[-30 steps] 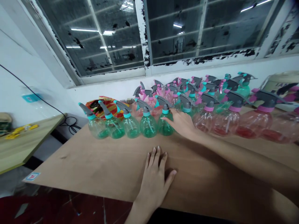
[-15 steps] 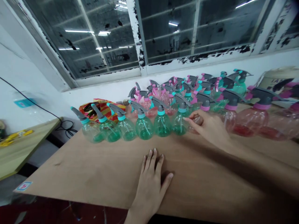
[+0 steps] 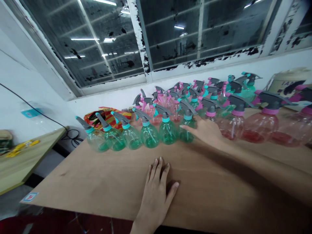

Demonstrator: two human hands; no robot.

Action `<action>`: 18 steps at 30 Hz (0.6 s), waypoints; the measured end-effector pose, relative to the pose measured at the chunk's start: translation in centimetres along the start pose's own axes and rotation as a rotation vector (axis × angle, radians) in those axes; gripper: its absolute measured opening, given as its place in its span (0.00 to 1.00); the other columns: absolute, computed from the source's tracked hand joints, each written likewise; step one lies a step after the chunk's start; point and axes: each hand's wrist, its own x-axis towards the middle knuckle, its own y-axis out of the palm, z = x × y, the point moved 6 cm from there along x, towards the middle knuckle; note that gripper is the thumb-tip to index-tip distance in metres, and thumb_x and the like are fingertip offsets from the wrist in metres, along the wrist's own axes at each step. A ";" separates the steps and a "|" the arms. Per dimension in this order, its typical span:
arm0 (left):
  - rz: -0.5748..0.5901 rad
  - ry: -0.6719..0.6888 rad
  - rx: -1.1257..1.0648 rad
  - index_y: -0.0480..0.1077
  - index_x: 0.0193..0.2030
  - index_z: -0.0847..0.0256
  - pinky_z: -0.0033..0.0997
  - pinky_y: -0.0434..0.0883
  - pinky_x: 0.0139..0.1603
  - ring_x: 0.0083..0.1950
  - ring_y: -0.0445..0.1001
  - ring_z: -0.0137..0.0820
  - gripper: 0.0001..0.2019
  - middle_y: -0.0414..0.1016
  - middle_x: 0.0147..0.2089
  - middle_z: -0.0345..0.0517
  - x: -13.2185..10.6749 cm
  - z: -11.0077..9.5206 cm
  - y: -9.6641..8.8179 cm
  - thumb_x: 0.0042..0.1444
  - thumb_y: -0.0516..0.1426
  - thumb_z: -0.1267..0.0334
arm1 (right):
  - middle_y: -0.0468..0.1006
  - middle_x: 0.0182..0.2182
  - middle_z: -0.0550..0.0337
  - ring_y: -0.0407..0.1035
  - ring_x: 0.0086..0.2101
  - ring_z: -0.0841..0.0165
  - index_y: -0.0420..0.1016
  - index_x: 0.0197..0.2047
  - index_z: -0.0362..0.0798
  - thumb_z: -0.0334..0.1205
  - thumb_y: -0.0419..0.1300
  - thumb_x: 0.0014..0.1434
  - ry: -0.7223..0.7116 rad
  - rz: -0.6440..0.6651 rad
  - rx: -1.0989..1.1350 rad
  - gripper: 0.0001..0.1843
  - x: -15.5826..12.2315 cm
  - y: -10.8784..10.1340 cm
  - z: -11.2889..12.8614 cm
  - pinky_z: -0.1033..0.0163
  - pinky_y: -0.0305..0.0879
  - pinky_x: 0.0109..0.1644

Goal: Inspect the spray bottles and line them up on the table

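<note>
My left hand [image 3: 157, 190] lies flat on the brown table [image 3: 97, 177], fingers stretched out and holding nothing. My right hand [image 3: 207, 131] reaches forward with straight fingers, the fingertips resting against the rightmost green spray bottle [image 3: 186, 130]. That bottle ends a front row of several green spray bottles [image 3: 148, 135] with grey triggers and teal collars. Just right of my right hand stand pink spray bottles [image 3: 234, 125] with pink collars.
Behind the front row a dense cluster of green and pink spray bottles [image 3: 195, 94] fills the table up to the white wall under the window. A striped bag [image 3: 104, 115] lies at back left, and a pale container [image 3: 285, 81] at far right. A lower side table [image 3: 21, 156] and a black cable [image 3: 70, 136] are on the left.
The green front row has gained one bottle on its right end. My right hand has shifted right to rest against that bottle. My left hand has stayed flat on the table.
</note>
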 end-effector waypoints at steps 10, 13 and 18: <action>0.004 -0.003 -0.062 0.50 0.70 0.62 0.56 0.55 0.67 0.72 0.48 0.46 0.30 0.52 0.72 0.58 0.2 0.1 -0.5 0.67 0.50 0.51 | 0.80 0.24 0.49 0.76 0.25 0.52 0.71 0.49 0.41 0.69 0.44 0.60 -0.211 0.048 -0.044 0.39 -6.6 -2.6 1.2 0.56 0.62 0.25; 0.039 -0.021 -0.174 0.40 0.72 0.61 0.58 0.53 0.67 0.72 0.48 0.49 0.40 0.50 0.72 0.59 0.1 -0.4 -1.1 0.62 0.56 0.47 | 0.80 0.24 0.49 0.76 0.24 0.54 0.73 0.44 0.41 0.69 0.43 0.61 -0.380 -0.024 -0.012 0.38 -9.7 -3.6 2.5 0.56 0.63 0.25; 0.085 -0.074 -0.466 0.41 0.72 0.57 0.61 0.59 0.63 0.70 0.51 0.54 0.49 0.51 0.72 0.59 -0.2 -2.2 -1.8 0.52 0.64 0.43 | 0.80 0.24 0.52 0.75 0.22 0.55 0.74 0.37 0.44 0.68 0.47 0.60 -0.556 -0.103 0.092 0.33 -13.6 -5.4 4.5 0.56 0.63 0.21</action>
